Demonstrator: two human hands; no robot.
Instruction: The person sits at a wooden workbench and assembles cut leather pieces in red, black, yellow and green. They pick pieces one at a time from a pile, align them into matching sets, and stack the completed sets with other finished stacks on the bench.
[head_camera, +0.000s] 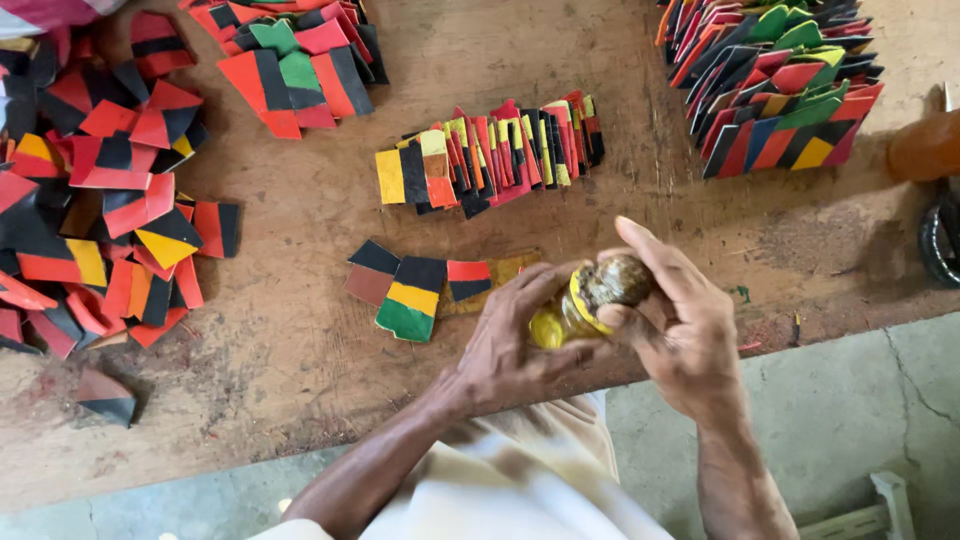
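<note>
Bottle (575, 305) between both hands, patches (420, 285) on table (300, 330) just beyond.

Both bare forearms reach up from the lower edge of the view and meet near the middle. The left hand (520, 335) is curled in a closed grip, knuckles up, fingers wrapped round. The right hand (680, 320) sits just beside it and touching, wrist bent, its thumb stretched up and outward while the fingers curl in towards the left hand.
</note>
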